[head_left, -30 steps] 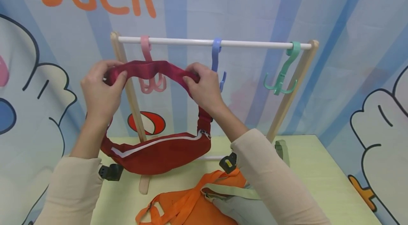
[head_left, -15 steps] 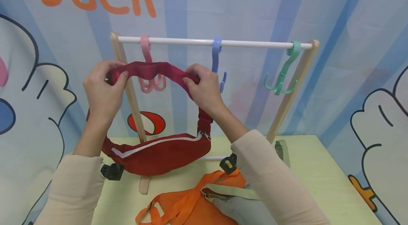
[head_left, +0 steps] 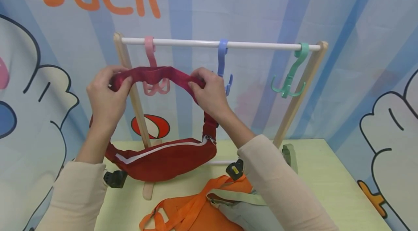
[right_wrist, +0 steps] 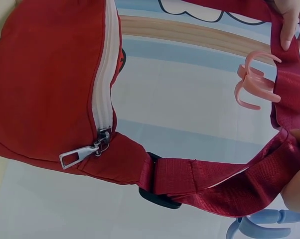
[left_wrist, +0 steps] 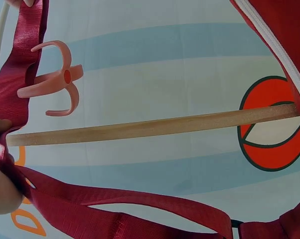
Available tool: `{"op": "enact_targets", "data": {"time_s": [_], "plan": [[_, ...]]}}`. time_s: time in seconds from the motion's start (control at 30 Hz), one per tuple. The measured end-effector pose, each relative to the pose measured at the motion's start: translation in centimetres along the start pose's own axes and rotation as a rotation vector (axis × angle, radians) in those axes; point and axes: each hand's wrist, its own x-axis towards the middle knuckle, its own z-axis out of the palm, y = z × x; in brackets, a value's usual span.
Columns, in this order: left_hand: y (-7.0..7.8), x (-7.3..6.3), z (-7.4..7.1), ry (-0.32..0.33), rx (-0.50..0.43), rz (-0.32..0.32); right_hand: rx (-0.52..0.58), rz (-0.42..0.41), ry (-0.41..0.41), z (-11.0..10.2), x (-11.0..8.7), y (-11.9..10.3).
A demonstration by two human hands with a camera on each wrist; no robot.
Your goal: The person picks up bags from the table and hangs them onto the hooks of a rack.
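A red waist bag with a white zipper hangs below my two hands, its strap looped upward. My left hand pinches the strap near its upper left bend. Farther right along the same strap, my right hand pinches it between thumb and fingers. Behind the raised strap hangs a pink hook; its prongs show through the loop in both wrist views. The metal zipper pull and a black buckle show in the right wrist view.
A wooden rack with a white rail carries the pink hook, a blue hook and a green hook. An orange bag and a pale grey-green bag lie on the table. A green strap lies behind.
Both hands and the waist bag's strap have sunk slightly. My left hand has also shifted a little to the right. The hold on the strap stays the same.
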Motion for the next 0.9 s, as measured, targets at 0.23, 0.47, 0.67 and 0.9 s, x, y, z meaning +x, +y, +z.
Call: {"op": "enact_targets", "data": {"time_s": [0.23,0.47,0.67,0.9], "plan": [[-0.14,-0.18,-0.22,-0.005,-0.003,-0.001,0.004,-0.016,-0.004,-0.06,-0.19,0.03],[-0.09,-0.27,-0.47,-0.01,-0.007,0.004,0.023,-0.029,-0.02,-0.05,-0.2,0.16],[-0.17,-0.37,-0.53,-0.004,-0.004,0.018,0.033,-0.022,-0.033,-0.06,-0.28,0.31],[-0.32,-0.56,-0.58,-0.017,0.003,0.019,0.035,-0.005,-0.052,0.07,-0.38,0.48]]}}
